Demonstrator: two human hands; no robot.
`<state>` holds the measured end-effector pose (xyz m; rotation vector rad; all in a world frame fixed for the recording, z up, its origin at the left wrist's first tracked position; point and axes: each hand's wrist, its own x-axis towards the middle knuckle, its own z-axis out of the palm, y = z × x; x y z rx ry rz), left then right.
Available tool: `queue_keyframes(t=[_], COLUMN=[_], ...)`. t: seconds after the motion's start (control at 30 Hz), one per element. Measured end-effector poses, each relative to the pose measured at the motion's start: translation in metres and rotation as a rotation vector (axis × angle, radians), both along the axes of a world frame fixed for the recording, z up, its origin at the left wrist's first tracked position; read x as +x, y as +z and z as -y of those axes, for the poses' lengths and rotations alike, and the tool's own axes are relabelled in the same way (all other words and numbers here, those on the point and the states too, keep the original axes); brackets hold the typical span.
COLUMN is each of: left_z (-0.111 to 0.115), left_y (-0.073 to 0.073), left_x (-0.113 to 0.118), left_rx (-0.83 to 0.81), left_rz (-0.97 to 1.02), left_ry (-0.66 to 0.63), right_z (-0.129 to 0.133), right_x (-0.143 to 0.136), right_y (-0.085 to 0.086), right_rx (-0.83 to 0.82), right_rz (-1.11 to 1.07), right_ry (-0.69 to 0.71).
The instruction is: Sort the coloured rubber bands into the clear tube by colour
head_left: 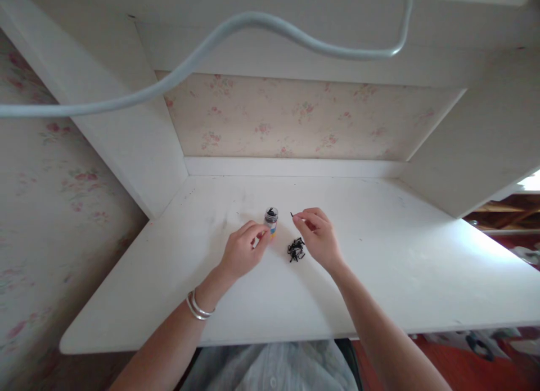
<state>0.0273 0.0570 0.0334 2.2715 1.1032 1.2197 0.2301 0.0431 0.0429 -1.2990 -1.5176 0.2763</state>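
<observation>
A small clear jar (271,215) with a blue, white and yellow label stands on the white desk (236,301), with black pieces showing at its open mouth. My left hand (244,247) is closed at the jar's left side, thumb and fingertips against its label. Just right of the jar, my right hand (315,233) pinches a short, thin black piece (291,214) between thumb and forefinger. Below that hand lies a loose pile of small black pieces (296,250), some looped; their exact kind is too small to tell. Two silver bangles (197,306) circle my left wrist.
White side panels (476,126) and a low back ledge (295,167) enclose the desk, with flowered wallpaper (291,118) behind. A pale cable (253,19) hangs across the top of the view. Several items (485,343) lie on the red floor at the right.
</observation>
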Motion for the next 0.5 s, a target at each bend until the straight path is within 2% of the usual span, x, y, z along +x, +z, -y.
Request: queue_keyframes(t=[0.07,0.17,0.33,0.5], left_z=[0.006,0.013,0.024,0.03], left_y=[-0.006,-0.013,-0.023,-0.029], left_x=[0.005,0.013,0.026,0.037], left_rx=[-0.02,-0.032,-0.034,-0.005], left_rz=[-0.068,-0.202,-0.442,-0.521], left_ry=[-0.045,-0.104,-0.219,-0.323], right_z=[-0.009,-0.021,-0.035,-0.039], right_x=[-0.012,-0.023,-0.025,-0.025], right_y=[0.015,0.027,0.029,0.03], right_rx=[0.022,0.038,0.015,-0.003], right_rz=[0.027,0.097,0.199,0.261], right_ry=[0.054,0.109,0.151,0.179])
